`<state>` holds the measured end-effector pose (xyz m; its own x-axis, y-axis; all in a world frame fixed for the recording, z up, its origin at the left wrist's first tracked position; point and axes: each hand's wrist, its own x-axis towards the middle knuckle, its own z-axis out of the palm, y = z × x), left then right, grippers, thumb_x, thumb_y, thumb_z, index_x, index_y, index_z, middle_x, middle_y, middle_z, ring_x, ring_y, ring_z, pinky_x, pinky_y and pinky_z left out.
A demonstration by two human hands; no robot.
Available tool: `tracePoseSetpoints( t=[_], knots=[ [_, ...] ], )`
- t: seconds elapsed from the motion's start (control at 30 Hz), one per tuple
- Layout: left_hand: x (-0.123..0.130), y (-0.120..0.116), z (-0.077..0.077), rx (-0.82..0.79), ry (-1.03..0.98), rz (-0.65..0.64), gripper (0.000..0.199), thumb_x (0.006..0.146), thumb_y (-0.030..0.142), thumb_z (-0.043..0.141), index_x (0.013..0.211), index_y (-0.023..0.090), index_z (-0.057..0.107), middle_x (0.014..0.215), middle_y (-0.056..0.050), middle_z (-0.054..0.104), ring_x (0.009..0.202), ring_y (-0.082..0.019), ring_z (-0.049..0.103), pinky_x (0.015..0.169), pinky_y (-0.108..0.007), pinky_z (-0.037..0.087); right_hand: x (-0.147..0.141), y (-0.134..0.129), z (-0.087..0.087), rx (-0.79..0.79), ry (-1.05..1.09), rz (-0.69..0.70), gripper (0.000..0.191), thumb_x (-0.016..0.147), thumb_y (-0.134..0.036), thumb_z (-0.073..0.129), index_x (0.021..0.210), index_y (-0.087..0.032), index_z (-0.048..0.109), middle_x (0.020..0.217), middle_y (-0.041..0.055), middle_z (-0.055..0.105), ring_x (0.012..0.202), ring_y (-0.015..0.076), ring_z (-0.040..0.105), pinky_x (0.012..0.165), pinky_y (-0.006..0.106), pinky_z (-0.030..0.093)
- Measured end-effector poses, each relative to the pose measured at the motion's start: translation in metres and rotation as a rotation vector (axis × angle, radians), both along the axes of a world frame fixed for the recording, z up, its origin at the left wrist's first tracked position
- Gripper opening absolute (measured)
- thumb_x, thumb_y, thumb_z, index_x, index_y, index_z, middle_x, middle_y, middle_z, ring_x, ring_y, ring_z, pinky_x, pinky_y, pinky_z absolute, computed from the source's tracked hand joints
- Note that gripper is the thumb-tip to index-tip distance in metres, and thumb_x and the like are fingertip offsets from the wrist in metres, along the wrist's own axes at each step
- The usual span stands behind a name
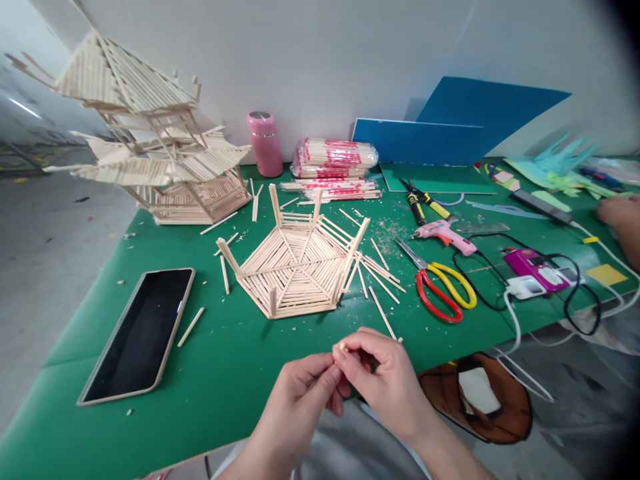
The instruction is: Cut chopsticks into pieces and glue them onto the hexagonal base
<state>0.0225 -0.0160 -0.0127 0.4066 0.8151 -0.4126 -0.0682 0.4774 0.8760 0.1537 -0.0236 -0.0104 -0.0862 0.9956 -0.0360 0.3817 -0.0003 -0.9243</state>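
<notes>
Close to the front edge of the table, my left hand (pixel 305 393) and my right hand (pixel 383 370) meet at the fingertips, both closed in a pinch. A small piece of wooden stick (pixel 343 347) pokes out between them; most of it is hidden by the fingers. Just beyond lies a hexagonal base of wooden sticks (pixel 295 270) with short upright posts and a few low rails. Loose sticks (pixel 383 273) are scattered at its right side. At the back left stands a tiered pagoda model (pixel 165 160) made of the same sticks.
Left of my hands lies a phone (pixel 140 333). On the right are scissors (pixel 440 283), a pink glue gun (pixel 445 237), pliers (pixel 425 202) and a power strip (pixel 537 270) with cables. Packed sticks (pixel 335 160) and a pink flask (pixel 265 143) stand behind. Another person's hand (pixel 620 217) shows far right.
</notes>
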Motion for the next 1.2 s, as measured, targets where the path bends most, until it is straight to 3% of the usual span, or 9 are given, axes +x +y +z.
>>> tracePoseSetpoints(
  t=[0.13,0.27,0.33,0.43,0.53,0.77,1.0,1.1,1.2],
  knots=[
    [0.001,0.006,-0.003,-0.172,-0.096,0.037,0.021,0.076,0.029,0.059,0.065,0.011,0.063,0.056,-0.001,0.058,0.047,-0.009,0.049,0.049,-0.019,0.033,0.015,0.007,-0.001,0.041,-0.075,-0.032,0.019,0.084,-0.030,0.049,0.088,-0.019,0.063,0.073,0.0010,0.061,0.060,0.0105,0.054,0.053,0.019,0.044],
    [0.003,0.011,-0.004,-0.352,-0.179,0.129,0.015,0.074,0.026,0.062,0.076,0.012,0.064,0.058,-0.002,0.062,0.048,-0.011,0.056,0.050,-0.021,0.039,0.079,0.021,-0.008,0.162,-0.570,-0.374,0.025,0.084,-0.035,0.046,0.101,-0.021,0.058,0.084,0.0027,0.064,0.070,0.0134,0.060,0.064,0.023,0.050],
    [0.003,0.013,-0.003,-0.393,-0.218,0.145,0.015,0.074,0.026,0.062,0.075,0.011,0.064,0.057,-0.002,0.062,0.048,-0.012,0.058,0.052,-0.022,0.042,0.118,0.028,-0.014,0.154,-0.701,-0.480,0.031,0.081,-0.031,0.046,0.107,-0.016,0.054,0.090,0.0086,0.061,0.076,0.0193,0.060,0.068,0.031,0.050],
    [0.002,0.014,-0.003,-0.434,-0.264,0.164,0.014,0.074,0.025,0.062,0.073,0.010,0.064,0.055,-0.002,0.062,0.047,-0.012,0.058,0.051,-0.022,0.043,0.161,0.037,-0.025,0.087,-0.860,-0.482,0.038,0.073,-0.025,0.049,0.108,-0.012,0.054,0.103,0.0167,0.055,0.091,0.0306,0.055,0.077,0.046,0.044],
    [0.001,0.013,-0.003,-0.457,-0.317,0.175,0.014,0.074,0.024,0.062,0.073,0.010,0.064,0.055,-0.002,0.062,0.045,-0.011,0.058,0.050,-0.022,0.042,0.183,0.045,-0.035,-0.003,-0.938,-0.395,0.035,0.072,-0.022,0.047,0.105,-0.013,0.056,0.102,0.0161,0.055,0.091,0.0304,0.056,0.078,0.045,0.043],
    [-0.002,0.009,-0.004,-0.485,-0.360,0.167,0.014,0.075,0.024,0.062,0.073,0.010,0.063,0.058,-0.003,0.063,0.047,-0.011,0.058,0.050,-0.022,0.041,0.204,0.062,-0.040,-0.165,-0.958,-0.328,0.017,0.074,-0.028,0.049,0.086,-0.017,0.056,0.071,0.0078,0.062,0.062,0.0241,0.058,0.056,0.034,0.041],
    [-0.001,0.008,-0.006,-0.461,-0.353,0.144,0.014,0.077,0.023,0.059,0.074,0.010,0.063,0.061,-0.003,0.063,0.047,-0.010,0.056,0.050,-0.021,0.037,0.192,0.023,-0.023,-0.117,-0.772,-0.494,0.032,0.083,-0.036,0.038,0.106,-0.015,0.047,0.098,0.0194,0.059,0.088,0.0300,0.057,0.075,0.039,0.041],
    [0.003,0.008,-0.007,-0.436,-0.344,0.121,0.015,0.076,0.024,0.061,0.074,0.009,0.064,0.058,-0.003,0.062,0.043,-0.008,0.051,0.047,-0.020,0.034,0.184,0.000,-0.012,-0.097,-0.627,-0.614,0.040,0.085,-0.043,0.033,0.113,-0.016,0.041,0.102,0.0216,0.058,0.084,0.0283,0.060,0.071,0.037,0.045],
    [0.005,0.008,-0.005,-0.423,-0.330,0.111,0.015,0.074,0.025,0.063,0.073,0.009,0.065,0.057,-0.002,0.061,0.041,-0.006,0.047,0.046,-0.020,0.030,0.176,-0.014,-0.001,-0.152,-0.329,-0.598,0.037,0.085,-0.045,0.035,0.111,-0.021,0.046,0.110,0.0186,0.058,0.085,0.0258,0.062,0.066,0.031,0.049]
  ],
)
